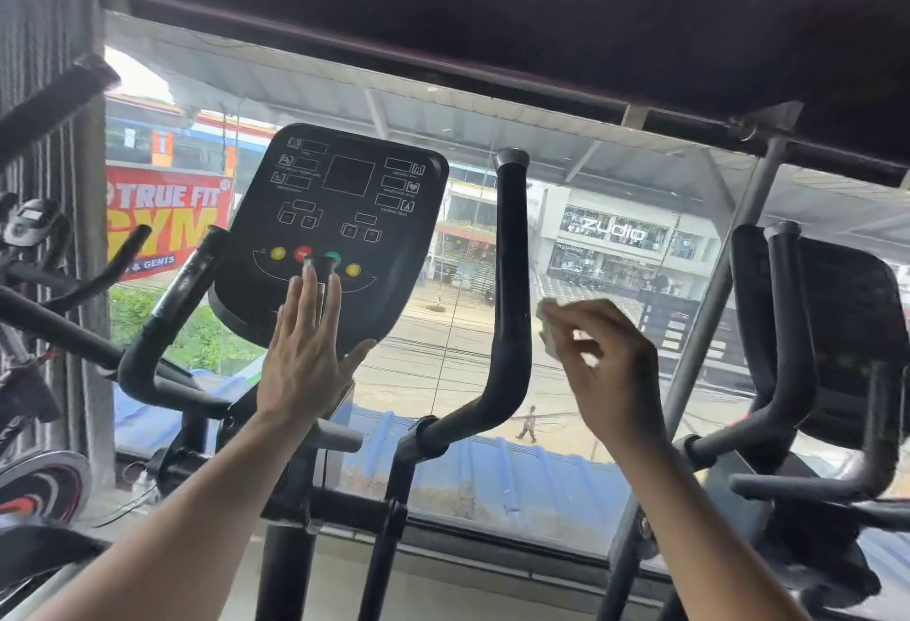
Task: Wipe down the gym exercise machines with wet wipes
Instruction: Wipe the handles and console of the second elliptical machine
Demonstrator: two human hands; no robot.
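Observation:
The exercise machine's black console with yellow, red and green buttons stands in the middle of the view. My left hand lies flat against its lower part, fingers straight and pointing up toward the buttons. To the right rises the machine's black upright handlebar. My right hand is just right of that bar, apart from it, and pinches a small crumpled white wet wipe in its curled fingers. The machine's left handlebar curves up beside the console.
A second machine's dark console and handlebars stand at the right. An exercise bike is at the far left. A large window runs right behind the machines, with a grey post leaning across it.

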